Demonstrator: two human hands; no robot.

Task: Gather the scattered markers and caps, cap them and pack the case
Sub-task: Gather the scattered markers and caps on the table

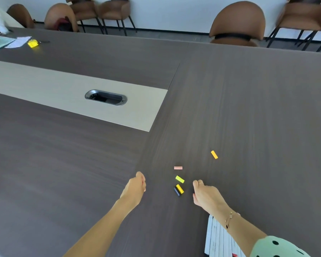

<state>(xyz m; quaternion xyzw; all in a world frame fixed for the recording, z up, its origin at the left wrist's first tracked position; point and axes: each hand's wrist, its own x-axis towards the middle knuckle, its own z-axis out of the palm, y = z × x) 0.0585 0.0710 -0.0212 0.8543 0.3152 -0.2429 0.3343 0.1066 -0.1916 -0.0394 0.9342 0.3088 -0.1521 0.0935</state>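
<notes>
Flanking caps (179, 179), hands (136, 186) apart

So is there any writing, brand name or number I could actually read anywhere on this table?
None can be read.
White markers under the right forearm: faint marks, too blurred to read.
Papers at the far left corner: reddish marks, too small to read.
Loose caps between the hands: plain colour, no print showing.

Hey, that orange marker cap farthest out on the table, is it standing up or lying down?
Lying down. The orange cap rests flat on its long side on the dark table, angled diagonally, apart from the other caps.
</notes>
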